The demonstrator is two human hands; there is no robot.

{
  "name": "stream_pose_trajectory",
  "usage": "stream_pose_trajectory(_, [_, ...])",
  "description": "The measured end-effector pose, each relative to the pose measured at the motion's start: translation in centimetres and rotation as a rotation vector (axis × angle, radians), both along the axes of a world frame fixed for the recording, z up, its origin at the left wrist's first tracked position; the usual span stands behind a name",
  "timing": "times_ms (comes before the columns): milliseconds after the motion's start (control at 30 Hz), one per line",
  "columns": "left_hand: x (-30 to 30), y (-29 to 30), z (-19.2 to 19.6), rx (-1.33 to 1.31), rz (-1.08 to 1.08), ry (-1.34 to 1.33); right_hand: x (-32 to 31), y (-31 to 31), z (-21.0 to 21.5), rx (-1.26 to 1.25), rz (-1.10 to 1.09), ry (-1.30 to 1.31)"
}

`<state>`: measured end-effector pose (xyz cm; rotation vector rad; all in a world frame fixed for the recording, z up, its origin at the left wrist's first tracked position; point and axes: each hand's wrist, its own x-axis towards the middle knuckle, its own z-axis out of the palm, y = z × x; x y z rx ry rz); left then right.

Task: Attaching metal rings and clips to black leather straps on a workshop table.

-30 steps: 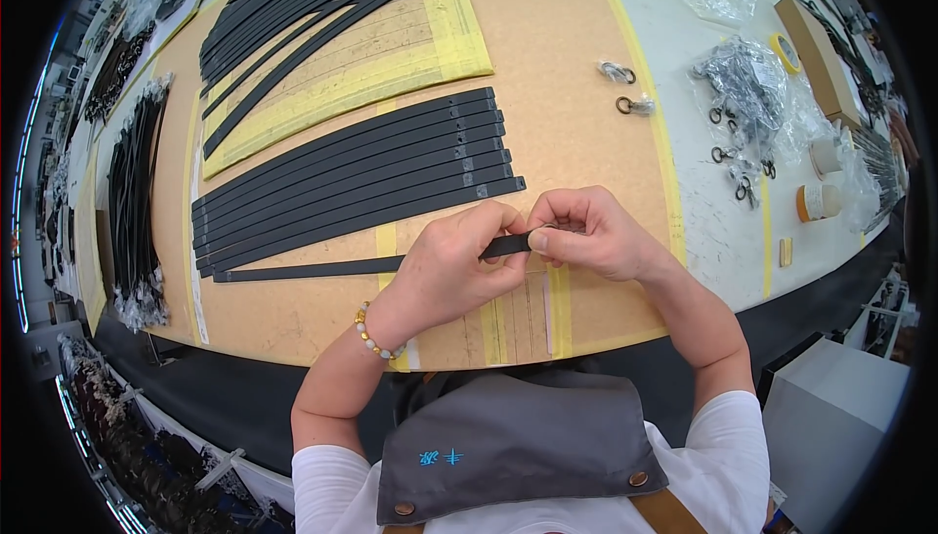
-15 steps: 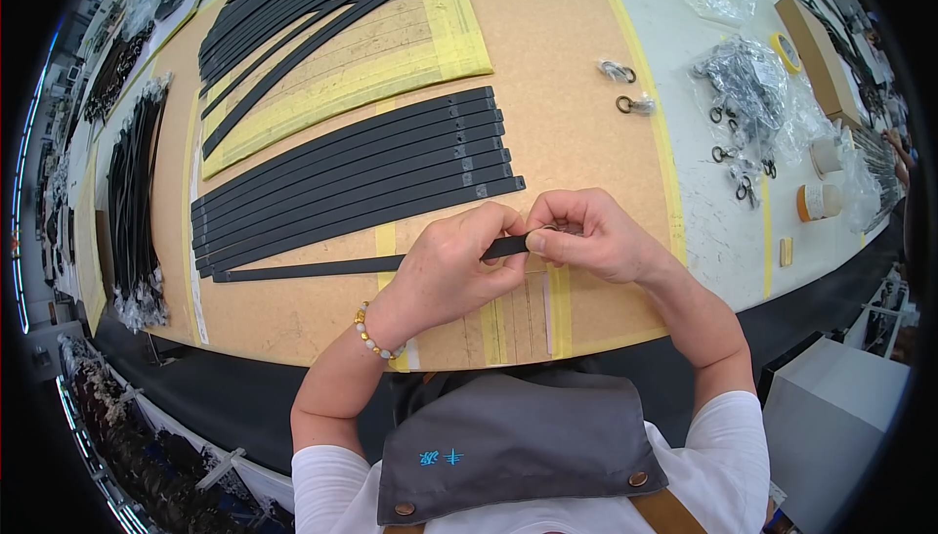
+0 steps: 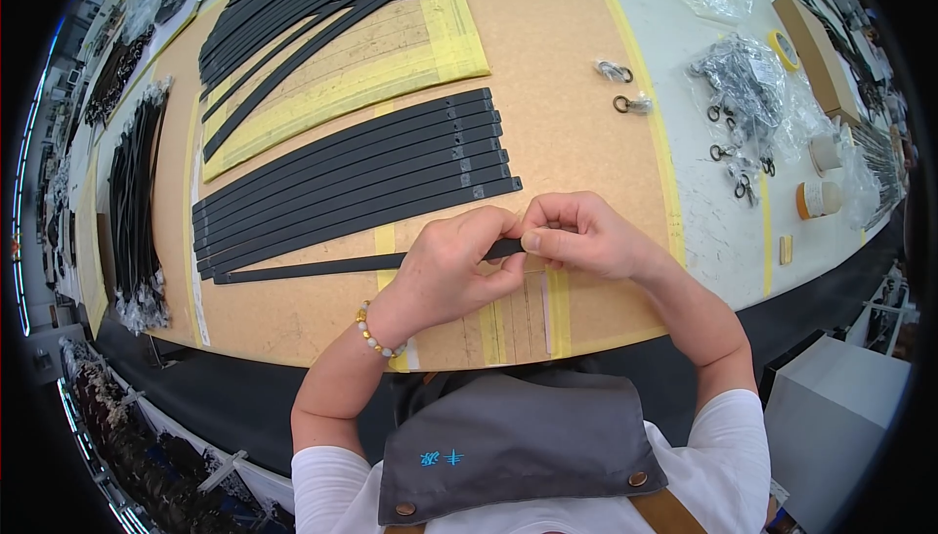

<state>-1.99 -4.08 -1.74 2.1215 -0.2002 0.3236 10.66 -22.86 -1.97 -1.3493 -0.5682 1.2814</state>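
Near the table's [image 3: 293, 334] front edge, with bare board to the left, both hands pinch one black strap [image 3: 313, 267]: left hand [image 3: 454, 275] and right hand [image 3: 576, 234] clenched on its right end.

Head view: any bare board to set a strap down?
Bare cork between the strap row and the two ring clips; another patch under the held strap, left of the left hand. The bagged hardware at right is crowded.
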Motion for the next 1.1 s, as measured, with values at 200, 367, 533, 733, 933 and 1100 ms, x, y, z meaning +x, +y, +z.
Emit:
stream_pose_trajectory(200, [-0.3,-0.2,-0.5,0.005,0.004,-0.036,0.7,-0.1,0.6,0.000,0.128,-0.058])
stream_pose_trajectory(367, [-0.1,-0.1,0.1,0.030,-0.007,-0.049,0.0,0.0,-0.8,0.129,0.100,-0.220])
stream_pose_trajectory(533, [-0.2,0.4,0.4,-0.136,-0.051,0.156,-0.5,0.2,-0.2,0.100,0.020,-0.250])
stream_pose_trajectory(733, [-0.2,0.3,0.4,-0.299,-0.126,0.313,-1.0,0.2,-0.4,0.136,-0.042,-0.202])
stream_pose_trajectory(933, [0.1,-0.5,-0.9,-0.487,-0.143,0.243,0.1,0.0,0.0,0.033,0.017,-0.128])
stream_pose_trajectory(1100, [0.0,-0.6,0.5,-0.108,-0.098,0.331,4.2,-1.7,0.4,-0.057,-0.091,-0.428])
